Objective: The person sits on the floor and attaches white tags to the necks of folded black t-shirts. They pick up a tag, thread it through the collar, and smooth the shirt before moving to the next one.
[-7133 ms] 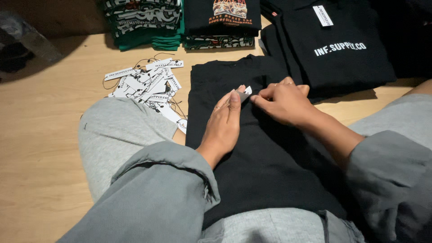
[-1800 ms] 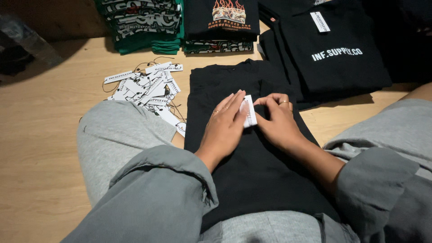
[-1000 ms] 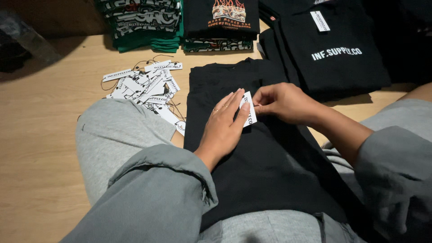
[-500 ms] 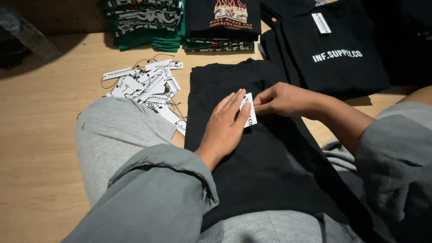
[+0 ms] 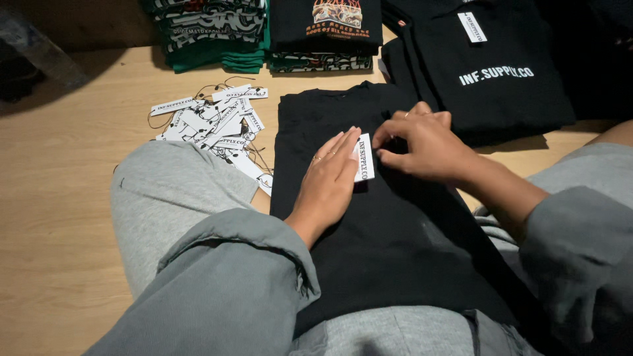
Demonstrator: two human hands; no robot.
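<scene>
Our left hand [image 5: 328,178] lies flat, fingers together, pinning the white hang tag [image 5: 364,157] against the folded black t-shirt [image 5: 382,224] across our lap. Our right hand [image 5: 422,140] has slid off the tag since a second ago and now pinches at the cloth just beside it, fingertips closed on fabric. So the tag sits placed, we reckon. Its long axis runs away from us, toward the collar. Left on the wooden floor [image 5: 59,198], loose tags [image 5: 214,125]; beyond, stacked folded shirts [image 5: 326,29].
</scene>
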